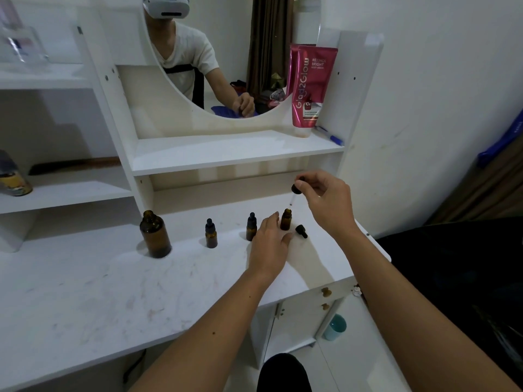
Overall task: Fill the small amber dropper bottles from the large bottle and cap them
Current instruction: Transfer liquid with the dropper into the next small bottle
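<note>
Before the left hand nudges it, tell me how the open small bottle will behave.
The open small bottle is narrow and upright, so it probably tips easily. It looks like glass, likely stiff, slick and breakable. Uncapped, it could spill whatever it holds; the left hand beside it may steady it.

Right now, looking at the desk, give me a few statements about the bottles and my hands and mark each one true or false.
1. The right hand holds a dropper cap above the open small bottle. True.
2. The large amber bottle has its cap on. False: its neck is open.
3. Two small bottles, one and another, are capped. True.
4. The left hand grips the large bottle. False: it lies by the open small bottle, fingers straight.
5. A loose black cap lies on the desk. True.
</note>
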